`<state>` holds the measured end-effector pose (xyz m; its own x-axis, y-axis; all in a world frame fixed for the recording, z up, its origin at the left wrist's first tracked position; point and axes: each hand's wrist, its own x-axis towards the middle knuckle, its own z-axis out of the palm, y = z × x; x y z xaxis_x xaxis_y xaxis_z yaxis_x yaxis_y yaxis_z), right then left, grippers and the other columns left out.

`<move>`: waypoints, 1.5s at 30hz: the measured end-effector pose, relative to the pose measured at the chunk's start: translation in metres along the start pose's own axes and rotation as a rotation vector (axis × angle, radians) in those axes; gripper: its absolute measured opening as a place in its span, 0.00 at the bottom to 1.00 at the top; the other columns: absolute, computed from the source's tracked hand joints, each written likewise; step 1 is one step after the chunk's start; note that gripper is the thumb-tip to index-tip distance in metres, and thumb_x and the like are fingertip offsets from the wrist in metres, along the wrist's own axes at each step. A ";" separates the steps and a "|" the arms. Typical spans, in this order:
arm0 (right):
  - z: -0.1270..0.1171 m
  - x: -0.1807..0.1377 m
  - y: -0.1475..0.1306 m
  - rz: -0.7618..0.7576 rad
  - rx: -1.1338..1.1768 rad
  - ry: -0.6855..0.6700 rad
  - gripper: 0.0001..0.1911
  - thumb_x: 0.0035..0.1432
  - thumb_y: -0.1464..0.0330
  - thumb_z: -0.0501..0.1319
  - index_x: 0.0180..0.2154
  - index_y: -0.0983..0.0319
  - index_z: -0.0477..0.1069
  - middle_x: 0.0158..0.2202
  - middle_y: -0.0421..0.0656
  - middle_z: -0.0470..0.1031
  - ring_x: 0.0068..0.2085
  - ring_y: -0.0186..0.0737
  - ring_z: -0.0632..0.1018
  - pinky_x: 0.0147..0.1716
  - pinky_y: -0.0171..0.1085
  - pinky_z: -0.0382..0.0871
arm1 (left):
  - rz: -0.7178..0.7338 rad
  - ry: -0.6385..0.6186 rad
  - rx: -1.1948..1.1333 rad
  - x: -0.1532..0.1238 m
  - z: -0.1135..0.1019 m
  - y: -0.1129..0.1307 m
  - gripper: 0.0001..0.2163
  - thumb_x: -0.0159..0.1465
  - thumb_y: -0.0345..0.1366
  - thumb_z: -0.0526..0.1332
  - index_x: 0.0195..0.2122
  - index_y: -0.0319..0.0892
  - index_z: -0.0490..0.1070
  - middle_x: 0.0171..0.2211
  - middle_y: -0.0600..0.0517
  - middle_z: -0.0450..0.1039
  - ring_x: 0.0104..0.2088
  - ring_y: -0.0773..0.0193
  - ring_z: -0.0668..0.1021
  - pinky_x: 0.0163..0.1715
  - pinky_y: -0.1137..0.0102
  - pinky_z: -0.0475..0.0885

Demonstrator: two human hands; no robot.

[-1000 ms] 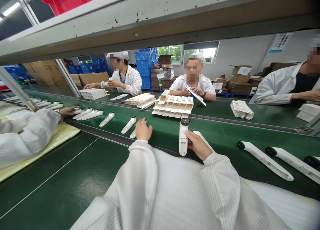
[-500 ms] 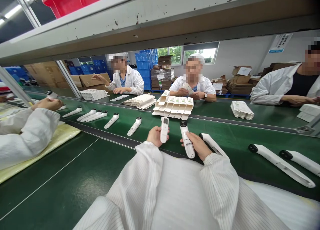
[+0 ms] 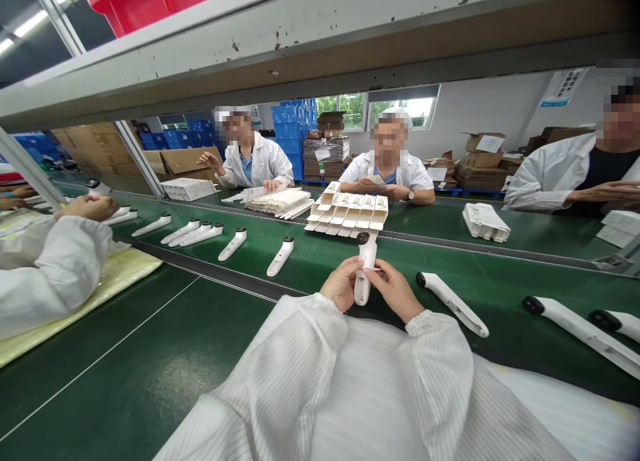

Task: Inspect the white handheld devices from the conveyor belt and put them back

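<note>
A white handheld device with a black tip [image 3: 366, 259] stands upright between my two hands above the near edge of the green conveyor belt [image 3: 320, 261]. My left hand [image 3: 341, 284] grips its lower body from the left with curled fingers. From the right, my right hand [image 3: 395, 289] pinches the same device at mid-height. Another white device [image 3: 453, 303] lies on the belt just right of my right hand. Further devices [image 3: 281, 256] lie in a row on the belt to the left.
Open white cartons [image 3: 349, 214] stand across the belt. A co-worker's sleeve and hand [image 3: 80, 211] reach in at the left, over a yellow sheet [image 3: 100, 281]. Three people in white coats sit opposite. More devices [image 3: 580, 327] lie at the right. A grey shelf [image 3: 320, 41] runs overhead.
My hands held two separate pieces half a second ago; now they have come together on one device. The devices on the belt have drifted to the right.
</note>
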<state>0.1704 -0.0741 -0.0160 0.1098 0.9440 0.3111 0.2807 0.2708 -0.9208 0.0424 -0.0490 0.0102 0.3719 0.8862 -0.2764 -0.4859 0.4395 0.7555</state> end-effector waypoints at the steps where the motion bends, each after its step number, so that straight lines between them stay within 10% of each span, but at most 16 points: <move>1: 0.002 -0.001 -0.003 0.068 0.133 -0.043 0.20 0.50 0.56 0.60 0.43 0.59 0.69 0.40 0.45 0.74 0.40 0.44 0.75 0.41 0.43 0.70 | 0.036 -0.010 -0.008 0.000 0.000 -0.001 0.08 0.53 0.30 0.63 0.34 0.40 0.69 0.27 0.53 0.71 0.27 0.69 0.73 0.29 0.75 0.67; 9: -0.003 -0.006 -0.010 0.327 0.516 -0.085 0.19 0.48 0.52 0.62 0.36 0.59 0.71 0.36 0.42 0.73 0.39 0.40 0.73 0.32 0.36 0.70 | 0.229 0.137 0.521 0.013 -0.026 0.027 0.08 0.57 0.35 0.59 0.37 0.41 0.70 0.36 0.48 0.73 0.36 0.62 0.74 0.35 0.69 0.67; 13: -0.004 -0.007 -0.011 0.357 0.481 -0.113 0.19 0.51 0.51 0.60 0.35 0.59 0.71 0.36 0.43 0.74 0.38 0.40 0.73 0.30 0.34 0.69 | 0.581 0.655 1.278 0.020 -0.071 0.055 0.20 0.55 0.32 0.61 0.50 0.43 0.66 0.55 0.41 0.63 0.58 0.49 0.61 0.51 0.58 0.59; 17: -0.004 -0.007 -0.015 0.364 0.464 -0.134 0.16 0.54 0.53 0.59 0.36 0.58 0.71 0.38 0.43 0.75 0.39 0.39 0.74 0.33 0.35 0.70 | 0.292 0.802 1.595 0.025 -0.102 0.066 0.20 0.55 0.32 0.59 0.50 0.40 0.65 0.52 0.34 0.64 0.56 0.41 0.63 0.51 0.51 0.56; 20: -0.003 -0.007 -0.015 0.379 0.454 -0.139 0.15 0.55 0.54 0.58 0.36 0.59 0.70 0.38 0.43 0.76 0.36 0.39 0.75 0.33 0.36 0.70 | 0.279 0.725 1.479 0.030 -0.103 0.065 0.19 0.52 0.27 0.59 0.47 0.40 0.66 0.50 0.35 0.66 0.55 0.43 0.65 0.49 0.55 0.59; 28: -0.006 -0.002 0.005 0.396 0.039 -0.085 0.13 0.53 0.56 0.58 0.32 0.59 0.67 0.31 0.43 0.75 0.29 0.39 0.75 0.30 0.37 0.66 | 0.057 0.107 0.186 0.020 -0.055 0.043 0.12 0.57 0.31 0.50 0.38 0.35 0.68 0.35 0.42 0.72 0.30 0.62 0.74 0.21 0.72 0.66; 35: -0.011 0.001 0.017 0.160 -0.536 0.052 0.16 0.52 0.68 0.57 0.45 0.61 0.69 0.46 0.51 0.71 0.47 0.50 0.72 0.47 0.46 0.62 | -0.064 -0.025 0.046 0.008 -0.023 0.022 0.15 0.62 0.42 0.52 0.38 0.34 0.70 0.24 0.48 0.69 0.20 0.69 0.69 0.13 0.77 0.57; 40: -0.003 -0.002 0.002 -0.045 -0.224 0.083 0.17 0.53 0.59 0.58 0.43 0.58 0.70 0.45 0.47 0.71 0.45 0.47 0.72 0.47 0.45 0.64 | -0.059 -0.032 0.052 0.006 -0.013 0.010 0.08 0.57 0.36 0.61 0.36 0.39 0.69 0.26 0.51 0.70 0.25 0.68 0.72 0.21 0.76 0.65; 45: 0.003 -0.003 -0.011 0.180 0.357 -0.074 0.22 0.46 0.56 0.64 0.42 0.58 0.69 0.39 0.43 0.74 0.40 0.42 0.74 0.38 0.41 0.70 | 0.053 -0.080 0.019 0.003 -0.006 0.003 0.09 0.52 0.27 0.62 0.36 0.40 0.68 0.27 0.53 0.70 0.28 0.68 0.73 0.32 0.73 0.68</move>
<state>0.1639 -0.0797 -0.0079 0.0539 0.9898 0.1322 -0.0870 0.1365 -0.9868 0.0373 -0.0438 0.0079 0.4081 0.8934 -0.1878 -0.4917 0.3885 0.7793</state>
